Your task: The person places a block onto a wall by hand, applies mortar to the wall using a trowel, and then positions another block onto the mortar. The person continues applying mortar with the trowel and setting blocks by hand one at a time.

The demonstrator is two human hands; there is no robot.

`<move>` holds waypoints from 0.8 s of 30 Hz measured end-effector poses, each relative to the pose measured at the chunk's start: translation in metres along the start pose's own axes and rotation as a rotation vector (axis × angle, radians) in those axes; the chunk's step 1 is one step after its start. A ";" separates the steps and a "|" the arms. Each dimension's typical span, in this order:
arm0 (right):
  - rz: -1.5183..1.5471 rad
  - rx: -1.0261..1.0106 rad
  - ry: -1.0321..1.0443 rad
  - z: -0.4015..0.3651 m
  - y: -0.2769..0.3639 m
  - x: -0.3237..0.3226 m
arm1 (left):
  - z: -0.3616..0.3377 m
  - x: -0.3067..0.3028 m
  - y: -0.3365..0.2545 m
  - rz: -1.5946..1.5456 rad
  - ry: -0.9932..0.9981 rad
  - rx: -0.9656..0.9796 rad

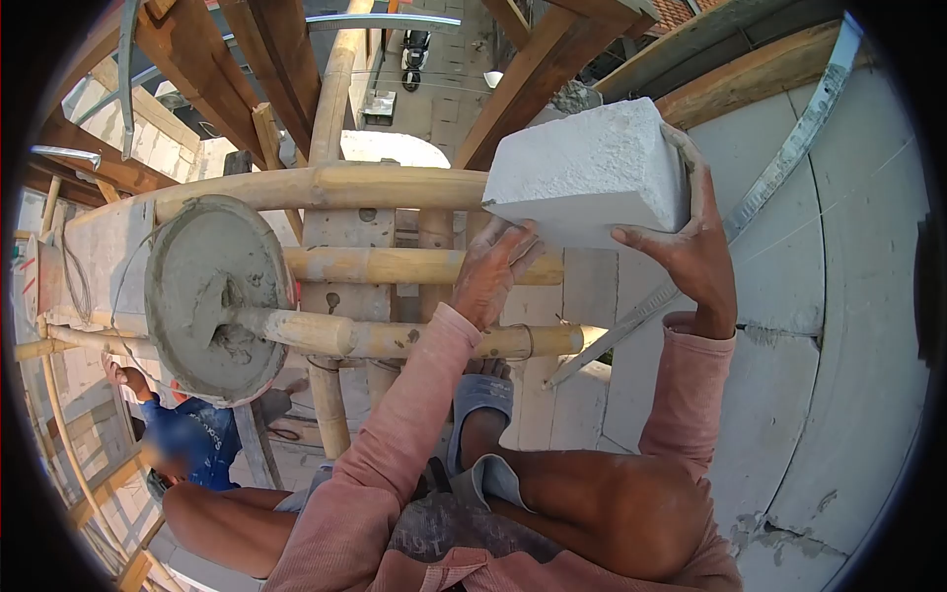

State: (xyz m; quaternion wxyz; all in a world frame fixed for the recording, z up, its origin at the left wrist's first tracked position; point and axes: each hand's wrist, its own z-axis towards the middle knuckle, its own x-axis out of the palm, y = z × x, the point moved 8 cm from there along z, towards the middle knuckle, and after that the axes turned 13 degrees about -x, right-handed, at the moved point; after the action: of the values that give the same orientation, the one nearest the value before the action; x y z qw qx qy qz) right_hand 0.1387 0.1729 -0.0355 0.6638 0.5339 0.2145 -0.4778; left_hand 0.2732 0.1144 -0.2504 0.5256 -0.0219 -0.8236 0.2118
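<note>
A white lightweight concrete block (582, 163) is held up in front of me, above the bamboo poles and beside the wall. My right hand (695, 227) grips its right end, with the thumb at the lower front edge and the fingers around the far side. Beneath its lower left edge, my left hand (496, 266) presses from below, its fingers partly hidden. Left of my left forearm stands a round bucket of wet grey mortar (187, 266). A thick pale wooden handle (296, 331) sticks out of the mortar toward me.
Bamboo poles (414, 185) cross the scaffold ahead. A grey block wall (769, 395) rises on the right, with a long metal strip (789, 148) across it. Wooden beams (202, 79) stand ahead. Below left is another person in a blue shirt (212, 434); a motorbike (414, 59) stands far below.
</note>
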 end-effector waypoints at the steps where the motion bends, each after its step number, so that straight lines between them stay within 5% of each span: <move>1: -0.041 -0.017 -0.012 0.005 -0.004 -0.007 | 0.017 0.012 0.000 0.011 0.045 -0.009; 8: -0.536 -0.323 0.033 0.040 -0.023 -0.010 | 0.130 0.040 0.028 -0.263 0.270 -0.045; 24: -0.506 -0.267 -0.080 0.086 -0.107 -0.020 | 0.200 0.051 -0.002 -0.137 0.212 0.027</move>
State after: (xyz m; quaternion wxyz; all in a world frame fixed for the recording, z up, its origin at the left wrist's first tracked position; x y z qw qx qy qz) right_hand 0.0178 0.1048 -0.0448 0.5960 0.3519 0.3755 -0.6164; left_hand 0.0754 0.0606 -0.2776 0.6231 0.0191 -0.7601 0.1831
